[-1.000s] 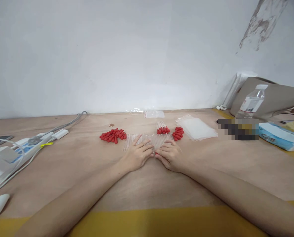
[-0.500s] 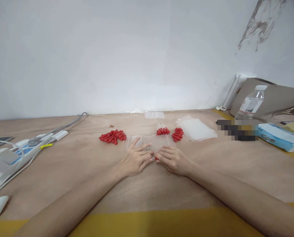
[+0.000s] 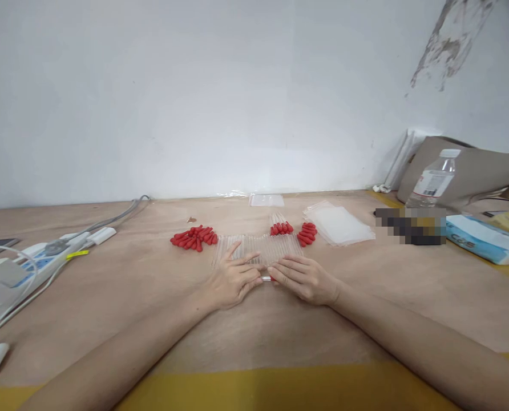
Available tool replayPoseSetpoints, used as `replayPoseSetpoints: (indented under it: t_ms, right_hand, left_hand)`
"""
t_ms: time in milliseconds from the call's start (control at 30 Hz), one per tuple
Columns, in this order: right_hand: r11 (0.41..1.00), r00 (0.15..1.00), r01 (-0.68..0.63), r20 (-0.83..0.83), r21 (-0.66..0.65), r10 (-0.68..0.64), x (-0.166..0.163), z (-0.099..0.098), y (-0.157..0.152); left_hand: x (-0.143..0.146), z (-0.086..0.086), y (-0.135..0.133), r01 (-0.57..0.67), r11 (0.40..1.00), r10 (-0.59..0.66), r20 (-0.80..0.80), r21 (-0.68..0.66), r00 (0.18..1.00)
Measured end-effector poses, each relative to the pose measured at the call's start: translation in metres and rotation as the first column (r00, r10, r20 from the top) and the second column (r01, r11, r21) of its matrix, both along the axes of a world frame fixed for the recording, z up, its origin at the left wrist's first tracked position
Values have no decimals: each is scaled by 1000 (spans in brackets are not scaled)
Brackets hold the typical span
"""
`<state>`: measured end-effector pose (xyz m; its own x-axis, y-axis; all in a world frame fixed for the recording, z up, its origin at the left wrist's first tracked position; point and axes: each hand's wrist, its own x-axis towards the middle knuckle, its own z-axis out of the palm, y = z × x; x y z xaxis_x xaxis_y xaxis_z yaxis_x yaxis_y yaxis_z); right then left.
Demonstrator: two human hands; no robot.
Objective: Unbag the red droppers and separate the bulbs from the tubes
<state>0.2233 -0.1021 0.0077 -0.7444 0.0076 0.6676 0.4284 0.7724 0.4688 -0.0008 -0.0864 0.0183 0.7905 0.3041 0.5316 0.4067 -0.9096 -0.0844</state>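
Note:
Between my hands is a clear glass dropper tube [image 3: 266,278], lying crosswise. My left hand [image 3: 233,281] pinches its left end between thumb and fingers, with the other fingers stretched out over the tubes. At its right end, my right hand [image 3: 306,279] is closed round a red rubber bulb [image 3: 273,278], mostly hidden by the fingers. Just beyond lies a row of loose clear tubes [image 3: 280,246], side by side. Red bulbs [image 3: 193,238] are heaped left of the row, and a smaller pile of red bulbs [image 3: 307,234] sits to its right. Several droppers with bulbs fitted [image 3: 282,226] lie behind the row.
Clear plastic bags [image 3: 342,225] are stacked at the right, with another bag [image 3: 266,200] by the wall. A power strip [image 3: 44,260] with cables is on the left. Farther right stand a water bottle [image 3: 434,181] and a blue tissue pack [image 3: 485,238].
The hands have drawn slightly apart and a little nearer to me. More of the clear tube shows between them, with the red bulb at its right end.

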Motion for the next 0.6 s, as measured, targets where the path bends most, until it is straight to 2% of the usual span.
replayPoseSetpoints:
  t_ms: [100,167,233,300,400,467,533,600]
  right_hand:
    - [1000,999,28,-19,0,-28,13,-3,6]
    - [992,985,123,-118,-21,-124,27,-4,13]
    - [960,917,257,-287,-109,-278,40,-3,22]
    - [909,805,306,-434,-282,-405,49,-2,31]
    - [810,694,236,-491,-536,-527,59,-3,43]
    - [731,632,193,-487,-655,-603,63,-5,50]
    - [663,553,156,-491,-732,-672,68,-9,57]
    - [631,505,144,-492,-762,-709,71,-12,62]
  left_hand:
    - [-7,0,2,-39,999,39,14,-5,999]
    - [-15,-2,6,-135,991,136,56,-14,989]
    - [-21,-3,10,-249,968,252,107,-41,962]
    - [-23,-5,15,-328,941,338,144,-88,930]
    - [-18,-6,24,-372,918,393,184,-141,901]
    - [-13,-7,31,-380,914,402,194,-141,895]
    - [-10,-9,37,-373,919,392,204,-127,897]
    - [-10,-11,42,-351,930,366,238,-107,899]
